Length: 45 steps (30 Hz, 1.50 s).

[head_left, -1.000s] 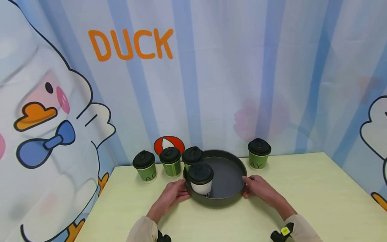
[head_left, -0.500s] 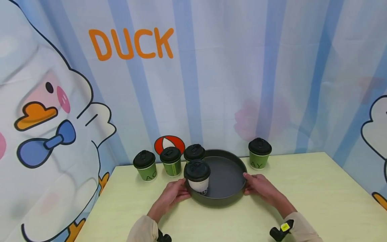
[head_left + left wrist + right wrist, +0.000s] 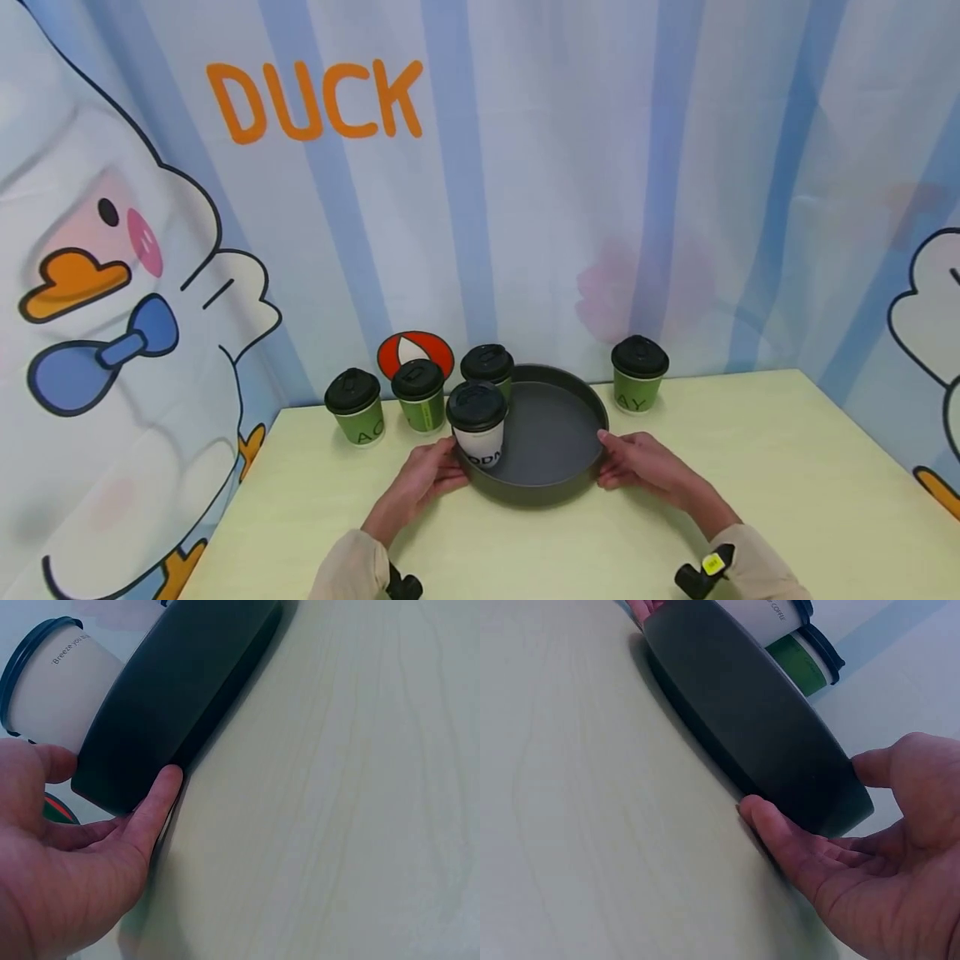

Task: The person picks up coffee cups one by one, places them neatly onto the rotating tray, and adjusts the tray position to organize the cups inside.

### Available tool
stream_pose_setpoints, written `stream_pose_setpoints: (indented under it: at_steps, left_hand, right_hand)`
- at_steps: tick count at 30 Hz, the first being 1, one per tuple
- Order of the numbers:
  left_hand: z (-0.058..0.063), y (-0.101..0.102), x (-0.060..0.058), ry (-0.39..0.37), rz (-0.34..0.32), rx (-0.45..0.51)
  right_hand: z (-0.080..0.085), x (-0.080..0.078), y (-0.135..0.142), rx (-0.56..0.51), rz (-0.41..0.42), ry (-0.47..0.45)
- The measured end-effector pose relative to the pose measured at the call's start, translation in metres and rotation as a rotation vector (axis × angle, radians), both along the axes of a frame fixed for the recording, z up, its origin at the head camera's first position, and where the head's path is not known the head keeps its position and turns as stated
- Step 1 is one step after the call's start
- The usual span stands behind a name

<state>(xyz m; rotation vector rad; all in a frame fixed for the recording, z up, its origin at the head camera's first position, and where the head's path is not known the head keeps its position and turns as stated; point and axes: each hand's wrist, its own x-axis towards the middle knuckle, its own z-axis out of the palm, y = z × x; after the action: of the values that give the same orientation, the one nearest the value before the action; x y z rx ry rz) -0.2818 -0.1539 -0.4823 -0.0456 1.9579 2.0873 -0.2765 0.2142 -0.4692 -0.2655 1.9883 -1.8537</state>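
A round dark grey pan [image 3: 555, 429] is held between both hands near the middle of the table. My left hand [image 3: 426, 483] grips its left side, thumb at the rim and fingers at the lower edge, as the left wrist view shows. My right hand [image 3: 645, 467] holds the opposite side the same way [image 3: 900, 847]. Inside the pan, at the left, a white paper cup with black lid [image 3: 480, 437] stands against the wall. Behind it is a green paper cup with black lid [image 3: 489, 365], its lower part hidden by the white cup.
Two more green lidded cups, one at the far left [image 3: 360, 421] and one beside it [image 3: 423, 408], stand left of the pan. Another green lidded cup [image 3: 637, 387] stands at the back right. A printed curtain [image 3: 525, 208] hangs behind the pale table [image 3: 750, 467].
The white cup has shifted left and back in the pan. The green cup behind it has moved back and slightly right. Both hands keep their hold, and the pan stays nearly in place.
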Motion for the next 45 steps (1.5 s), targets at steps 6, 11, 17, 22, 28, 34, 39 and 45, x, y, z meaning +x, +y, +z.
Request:
stream_pose_setpoints:
  at_steps: [6,11,17,22,28,34,39,45]
  left_hand:
    - [-0.001,-0.002,0.001,-0.008,0.005,0.006]
    - [0.001,-0.002,0.001,-0.01,0.01,0.003]
    - [0.001,-0.001,0.001,-0.015,0.0,0.006]
    - [-0.001,-0.002,0.0,-0.018,0.001,0.003]
    - [-0.001,-0.001,-0.001,-0.003,-0.003,0.02]
    - [-0.001,0.0,-0.001,0.0,-0.009,0.025]
    - [-0.004,0.0,-0.003,-0.002,-0.011,0.023]
    - [-0.003,-0.002,-0.003,-0.002,-0.007,0.026]
  right_hand:
    - [-0.001,0.003,-0.001,0.007,0.028,-0.033]
    - [0.009,0.007,0.0,0.172,-0.024,0.039]
    - [0.027,0.005,0.01,0.762,-0.455,0.499]
    - [0.038,-0.01,0.016,0.866,-0.702,0.795]
    - [0.05,-0.036,0.02,0.889,-0.673,0.971]
    - [0.048,-0.058,0.026,0.933,-0.559,0.948]
    - [0.038,-0.068,0.031,0.916,-0.506,0.836]
    - [0.021,-0.076,0.036,0.796,-0.494,0.757]
